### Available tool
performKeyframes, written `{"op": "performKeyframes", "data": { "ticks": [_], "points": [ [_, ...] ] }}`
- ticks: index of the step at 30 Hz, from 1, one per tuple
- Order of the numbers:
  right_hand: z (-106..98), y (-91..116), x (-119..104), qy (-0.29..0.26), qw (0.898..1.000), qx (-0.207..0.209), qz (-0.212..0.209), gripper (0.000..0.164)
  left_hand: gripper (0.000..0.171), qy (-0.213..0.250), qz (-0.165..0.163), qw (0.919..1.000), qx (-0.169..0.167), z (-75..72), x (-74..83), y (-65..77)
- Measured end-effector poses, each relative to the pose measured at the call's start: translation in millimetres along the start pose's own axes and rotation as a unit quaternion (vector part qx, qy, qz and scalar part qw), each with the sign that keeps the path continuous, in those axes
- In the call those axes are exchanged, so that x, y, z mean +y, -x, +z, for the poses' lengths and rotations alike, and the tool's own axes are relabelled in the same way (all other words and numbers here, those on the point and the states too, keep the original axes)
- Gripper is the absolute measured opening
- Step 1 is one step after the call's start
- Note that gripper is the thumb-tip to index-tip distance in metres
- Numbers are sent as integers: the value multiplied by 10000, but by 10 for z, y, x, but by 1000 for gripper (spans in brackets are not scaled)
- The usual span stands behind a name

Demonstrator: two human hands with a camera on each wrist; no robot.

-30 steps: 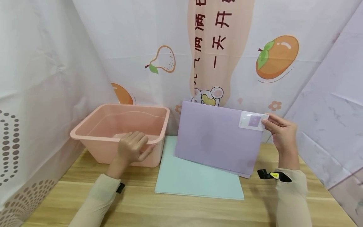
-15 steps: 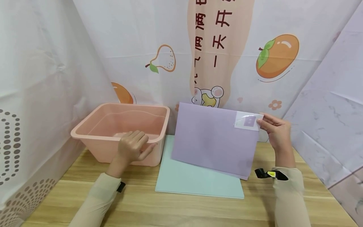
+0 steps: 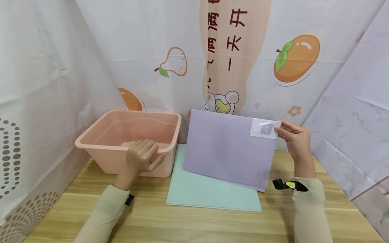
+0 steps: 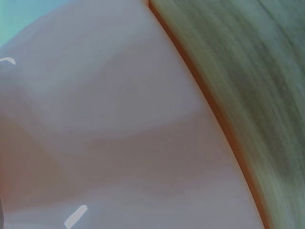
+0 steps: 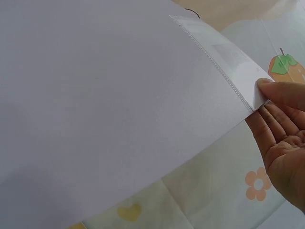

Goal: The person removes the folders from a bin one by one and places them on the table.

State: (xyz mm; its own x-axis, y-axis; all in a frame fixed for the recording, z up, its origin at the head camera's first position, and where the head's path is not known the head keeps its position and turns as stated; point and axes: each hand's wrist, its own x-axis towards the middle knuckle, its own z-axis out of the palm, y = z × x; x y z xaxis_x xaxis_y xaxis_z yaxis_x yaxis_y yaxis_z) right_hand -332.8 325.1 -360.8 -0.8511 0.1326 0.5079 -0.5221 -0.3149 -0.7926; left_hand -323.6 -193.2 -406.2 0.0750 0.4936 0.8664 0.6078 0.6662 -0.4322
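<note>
A purple file folder stands tilted over a mint-green folder that lies flat on the table. My right hand pinches the purple folder's upper right corner, thumb in front and fingers behind. In the right wrist view the thumb presses on the clear label pocket at that corner. At the left, my left hand grips the front rim of a pink plastic basin, fingers over the edge and thumb outside. The left wrist view shows only the basin's wall, with the hand out of sight.
The wooden table extends in front of the folders and basin. A printed curtain hangs close behind them, and more cloth closes off both sides. The basin stands beside the green folder's left edge.
My right hand and the purple folder have shifted slightly left, mostly in the first half second. The left hand, basin and green folder have stayed in place.
</note>
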Motion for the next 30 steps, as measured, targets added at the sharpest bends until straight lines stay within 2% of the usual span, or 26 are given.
{"op": "performKeyframes", "data": {
  "ticks": [22,30],
  "points": [
    [27,-17,24,-51,10000,-59,-10,30,48,-1,21,10000,43,21,-9,15],
    [41,-26,78,151,9997,-172,-2,31,47,25,30,9999,149,45,-6,19]
  ]
}}
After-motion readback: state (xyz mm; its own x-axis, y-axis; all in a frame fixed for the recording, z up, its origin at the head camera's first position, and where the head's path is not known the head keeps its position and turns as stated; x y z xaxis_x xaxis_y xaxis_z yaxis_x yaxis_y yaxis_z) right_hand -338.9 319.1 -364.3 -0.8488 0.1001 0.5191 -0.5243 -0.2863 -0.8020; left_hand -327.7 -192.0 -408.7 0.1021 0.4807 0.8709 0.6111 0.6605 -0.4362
